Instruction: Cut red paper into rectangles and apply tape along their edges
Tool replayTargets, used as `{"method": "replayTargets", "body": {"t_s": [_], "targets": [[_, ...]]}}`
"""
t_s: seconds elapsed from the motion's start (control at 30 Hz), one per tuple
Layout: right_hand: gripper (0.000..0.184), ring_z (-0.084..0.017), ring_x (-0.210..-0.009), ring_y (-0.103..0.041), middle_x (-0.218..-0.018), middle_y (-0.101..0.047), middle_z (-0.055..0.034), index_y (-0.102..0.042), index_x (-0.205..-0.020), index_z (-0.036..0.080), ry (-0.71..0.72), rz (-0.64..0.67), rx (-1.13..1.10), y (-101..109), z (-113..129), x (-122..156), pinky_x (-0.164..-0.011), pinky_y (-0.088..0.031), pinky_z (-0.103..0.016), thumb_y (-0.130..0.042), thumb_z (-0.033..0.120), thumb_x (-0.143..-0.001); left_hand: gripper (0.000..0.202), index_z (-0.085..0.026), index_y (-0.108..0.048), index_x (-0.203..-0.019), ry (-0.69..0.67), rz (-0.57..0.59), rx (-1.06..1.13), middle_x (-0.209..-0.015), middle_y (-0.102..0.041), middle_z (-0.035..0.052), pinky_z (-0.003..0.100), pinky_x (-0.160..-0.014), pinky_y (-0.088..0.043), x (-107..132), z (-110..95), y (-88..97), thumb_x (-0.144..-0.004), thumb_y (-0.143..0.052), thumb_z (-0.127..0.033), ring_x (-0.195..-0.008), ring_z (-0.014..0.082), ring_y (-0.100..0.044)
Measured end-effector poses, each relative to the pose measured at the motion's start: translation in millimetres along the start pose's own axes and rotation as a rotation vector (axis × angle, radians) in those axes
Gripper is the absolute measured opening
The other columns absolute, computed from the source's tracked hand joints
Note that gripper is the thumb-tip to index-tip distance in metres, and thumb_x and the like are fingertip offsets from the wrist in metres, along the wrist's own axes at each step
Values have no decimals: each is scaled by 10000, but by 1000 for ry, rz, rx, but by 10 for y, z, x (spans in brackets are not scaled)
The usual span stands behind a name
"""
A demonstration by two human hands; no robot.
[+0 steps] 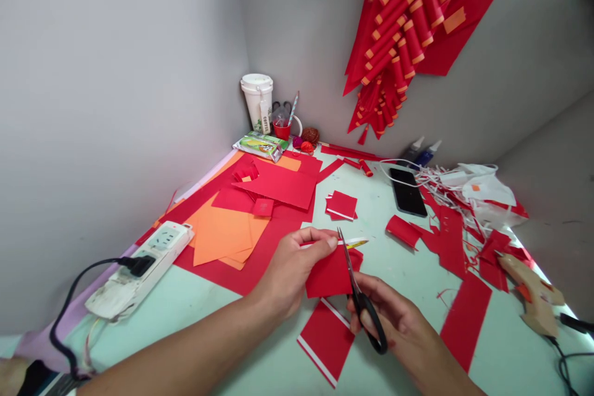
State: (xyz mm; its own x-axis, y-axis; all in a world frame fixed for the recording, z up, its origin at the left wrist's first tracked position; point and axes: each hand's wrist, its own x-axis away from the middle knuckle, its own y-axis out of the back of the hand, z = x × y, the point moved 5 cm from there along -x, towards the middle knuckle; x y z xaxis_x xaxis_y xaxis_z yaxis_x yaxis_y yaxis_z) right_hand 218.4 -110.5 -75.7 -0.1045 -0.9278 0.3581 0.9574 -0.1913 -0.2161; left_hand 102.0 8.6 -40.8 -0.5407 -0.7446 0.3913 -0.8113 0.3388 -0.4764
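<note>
My left hand pinches a red paper piece along its upper edge, where a white strip shows. In my right hand are black-handled scissors, their blades pointing up and lying at the right side of that paper. Whether the blades are parted around the paper, I cannot tell. A pencil-like yellow tip shows just behind the blades. Below the hands lies a red square with white strips on two edges. Beyond them is a small stack of red squares.
Red and orange sheets cover the left of the table, near a power strip. A phone, red scraps and a glue gun lie right. A white cup stands at the back; red paper firecrackers hang above.
</note>
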Motion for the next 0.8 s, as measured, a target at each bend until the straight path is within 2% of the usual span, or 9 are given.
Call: {"method": "replayTargets", "body": {"t_s": [0.1, 0.23, 0.47, 0.6, 0.7, 0.8], "targets": [[427, -144, -702, -627, -898, -661, -25, -658, -1155, 277, 9, -47, -25, -2, -9, 2, -716, -510, -284, -741, 438, -768, 180, -132, -635, -772, -1, 3, 2, -1018, -674, 66, 219, -635, -518, 3, 6, -8, -744, -770, -249, -701, 114, -638], [419, -146, -685, -622, -868, -654, -24, -664, -1142, 268, 48, -46, -59, -25, -18, -2, -692, -502, -285, -735, 456, -773, 175, -127, -645, -751, -8, -15, 8, -1068, -666, 67, 217, -651, -526, 14, -9, -16, -727, -782, -233, -738, 123, -651], [422, -142, -682, -611, -875, -652, -25, -628, -1187, 281, 32, 54, -74, -18, -78, -28, -685, -481, -285, -710, 453, -811, 183, -123, -641, -742, -12, -13, 35, -1046, -678, 64, 216, -600, -526, 29, -19, -24, -719, -787, -232, -675, 115, -654], [397, -130, -674, -614, -871, -653, -15, -638, -1182, 299, 36, 66, -77, -26, -46, -39, -691, -470, -277, -708, 442, -819, 179, -117, -643, -763, -12, -20, 29, -1072, -676, 82, 228, -631, -533, 28, -18, -21, -720, -784, -220, -715, 132, -663], [429, -140, -728, -625, -902, -670, -30, -659, -1171, 297, 26, 108, -131, -22, -16, -25, -689, -455, -262, -735, 466, -784, 180, -120, -637, -777, -1, 3, 11, -948, -701, 80, 233, -637, -531, 26, -30, -23, -737, -771, -233, -696, 137, -661], [491, -150, -728, -619, -914, -678, -54, -664, -1170, 268, 16, 138, -192, 37, 31, 1, -602, -420, -238, -743, 507, -749, 195, -126, -641, -819, -3, 25, 7, -869, -706, 70, 259, -648, -540, 20, -69, -13, -755, -761, -266, -697, 157, -668]]}}
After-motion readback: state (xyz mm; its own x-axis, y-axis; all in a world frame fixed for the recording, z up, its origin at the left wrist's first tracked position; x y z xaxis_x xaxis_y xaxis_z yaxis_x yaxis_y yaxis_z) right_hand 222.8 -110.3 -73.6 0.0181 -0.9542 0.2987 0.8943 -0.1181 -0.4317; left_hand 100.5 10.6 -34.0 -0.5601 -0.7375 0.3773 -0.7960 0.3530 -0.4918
